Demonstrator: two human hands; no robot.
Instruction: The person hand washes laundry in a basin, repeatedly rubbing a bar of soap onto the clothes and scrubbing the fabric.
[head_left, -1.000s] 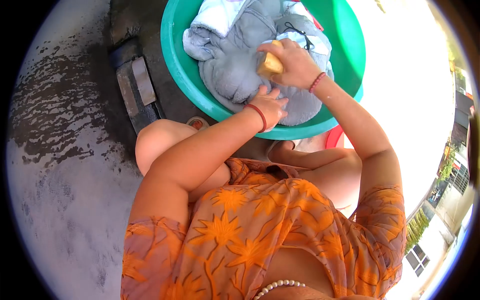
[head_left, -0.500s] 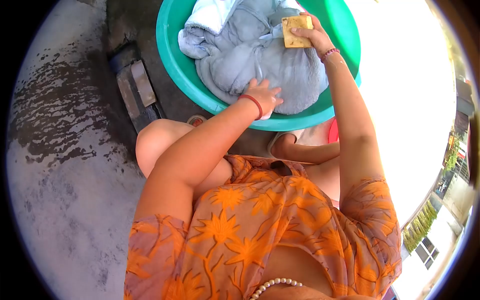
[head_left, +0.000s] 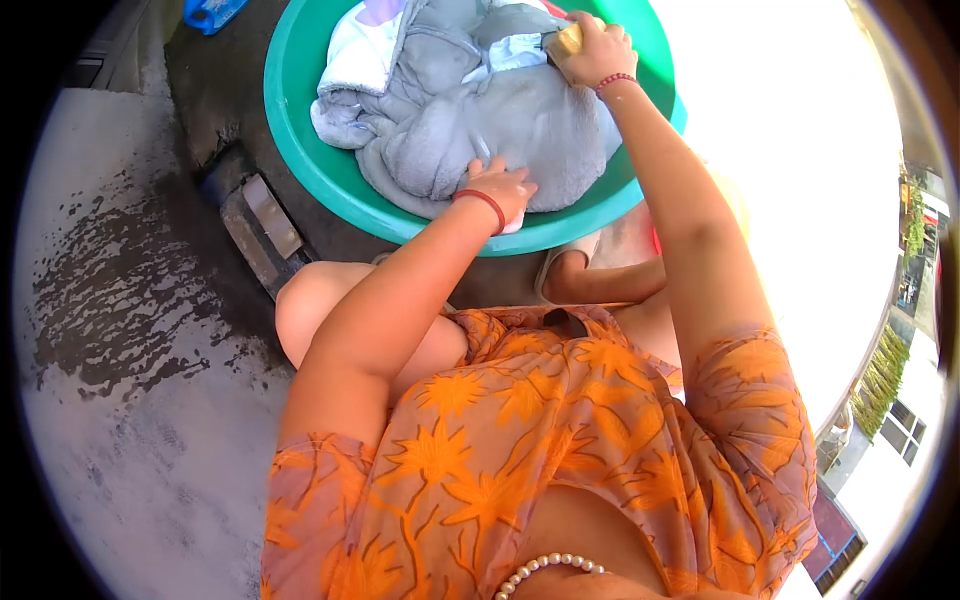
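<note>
A thick grey cloth (head_left: 530,130) lies bunched in a green plastic tub (head_left: 330,195). My left hand (head_left: 496,188), with a red band at the wrist, rests on the near edge of this cloth, its fingers spread. My right hand (head_left: 603,52) is closed around a yellowish bar of soap (head_left: 569,40) over the far right part of the cloth. The bar is tilted and partly covered by the fingers. I cannot tell whether it touches the fabric. A white piece of fabric (head_left: 365,50) with a purple patch lies at the tub's far left.
Left of the tub, a brick-like block (head_left: 270,215) sits on the dark ground. A blue plastic object (head_left: 212,14) lies at the top left. Wet marks cover part of the concrete floor (head_left: 120,290). My knees and feet are close to the tub's near rim.
My right hand has turned over the soap, which showed its broad face before and is now tilted and mostly covered. The view has shifted, so the tub appears further left. My left hand stays on the cloth.
</note>
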